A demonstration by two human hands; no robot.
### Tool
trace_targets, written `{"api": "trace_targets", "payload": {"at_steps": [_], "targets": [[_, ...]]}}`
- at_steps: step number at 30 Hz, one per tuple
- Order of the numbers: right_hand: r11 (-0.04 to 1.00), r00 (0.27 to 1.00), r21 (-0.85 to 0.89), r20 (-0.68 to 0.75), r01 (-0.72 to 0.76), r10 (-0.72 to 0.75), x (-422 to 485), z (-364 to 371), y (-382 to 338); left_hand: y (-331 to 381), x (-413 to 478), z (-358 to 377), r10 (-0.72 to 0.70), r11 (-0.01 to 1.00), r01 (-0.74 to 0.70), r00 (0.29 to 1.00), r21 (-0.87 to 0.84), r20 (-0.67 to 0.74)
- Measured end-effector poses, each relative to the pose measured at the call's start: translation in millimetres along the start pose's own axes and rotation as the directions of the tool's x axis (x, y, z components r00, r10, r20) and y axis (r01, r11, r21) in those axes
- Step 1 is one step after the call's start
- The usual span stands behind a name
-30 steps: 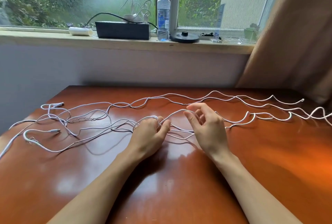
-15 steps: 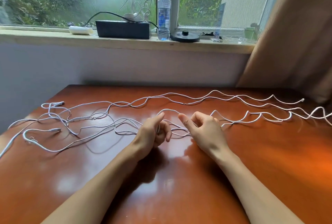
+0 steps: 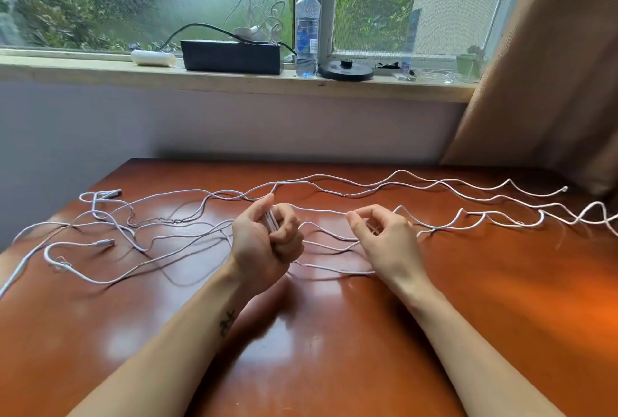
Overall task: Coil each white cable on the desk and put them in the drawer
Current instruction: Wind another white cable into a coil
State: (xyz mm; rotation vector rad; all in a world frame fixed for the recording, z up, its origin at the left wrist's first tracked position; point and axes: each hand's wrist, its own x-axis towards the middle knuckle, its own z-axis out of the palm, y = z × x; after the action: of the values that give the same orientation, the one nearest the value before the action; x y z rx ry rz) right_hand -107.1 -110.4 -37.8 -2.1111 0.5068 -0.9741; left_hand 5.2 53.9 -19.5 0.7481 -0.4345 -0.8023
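Head view shows a glossy brown table (image 3: 334, 349) under a window, with several white cables (image 3: 541, 217) strewn in long wavy runs from its left edge to its right, crossing one another on the left, where two connector ends (image 3: 105, 242) lie loose. The left hand (image 3: 261, 249) is clenched, thumb up, round a small bunch of loops (image 3: 270, 221) that stands upright in the fist, apparently so that the turns already gathered cannot spring apart. From it a strand (image 3: 321, 211) runs just above the table to the right hand (image 3: 384, 242), whose thumb and curled fingers pinch it; the hands sit near each other, probably so that each new turn comes out the same as the last. Beyond the right hand the same run appears to trail off toward the right edge, so most of this cable is yet to be wound, and the other cables lie untouched. I judge the coiling of the first cable to be under way. The tangle on the left could snag as slack is pulled in. No drawer is in view. On the windowsill stand a water bottle (image 3: 306, 28), a black box (image 3: 232, 57) and a black disc (image 3: 346, 70); a brown curtain (image 3: 551, 65) hangs at the right.
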Motion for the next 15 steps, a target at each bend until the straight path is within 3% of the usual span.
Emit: {"api": "trace_targets", "payload": {"at_steps": [4, 8, 15], "targets": [[0.989, 0.998, -0.142, -0.052, -0.046, 0.039, 1, -1, 2, 2, -2, 4, 0.013, 0.995, -0.013, 1.000, -0.095, 0.001], [0.959, 0.987, -0.239, -0.002, -0.155, 0.159, 2, -1, 3, 6, 0, 0, 0.028, 0.974, -0.029, 1.000, -0.224, -0.004], [0.995, 0.974, 0.007, 0.206, -0.097, 0.094, -1, 2, -3, 12, 8, -11, 0.035, 0.925, -0.059, 0.997, -0.376, -0.069]]}}
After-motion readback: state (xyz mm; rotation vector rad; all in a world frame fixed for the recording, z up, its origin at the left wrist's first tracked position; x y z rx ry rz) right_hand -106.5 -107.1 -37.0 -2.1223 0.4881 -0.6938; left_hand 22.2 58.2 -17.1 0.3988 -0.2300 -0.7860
